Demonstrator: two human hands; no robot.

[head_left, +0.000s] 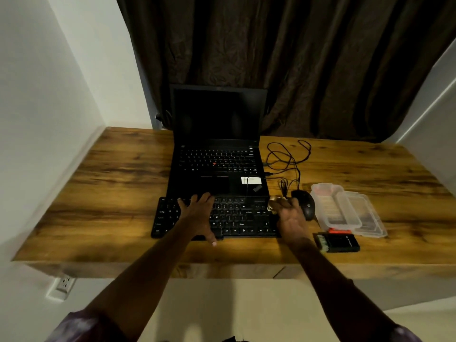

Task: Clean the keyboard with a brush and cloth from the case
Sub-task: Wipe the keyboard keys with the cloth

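A black keyboard (pixel 237 219) lies on the wooden desk in front of an open black laptop (pixel 217 166). My left hand (pixel 197 215) rests flat on the keyboard's left half with fingers spread. Over the keyboard's right end, my right hand (pixel 291 218) grips a small tan bunched thing (pixel 276 202), likely the cloth, though it is blurred. To the right stands an open clear plastic case (pixel 345 211). A black brush (pixel 338 243) with pale bristles lies in front of the case.
A black wired mouse (pixel 307 206) sits between my right hand and the case, its cable (pixel 288 159) looped on the desk (pixel 111 193) beside the laptop. A dark curtain hangs behind. White walls close in on both sides. A wall socket (pixel 64 283) sits below the desk's left edge.
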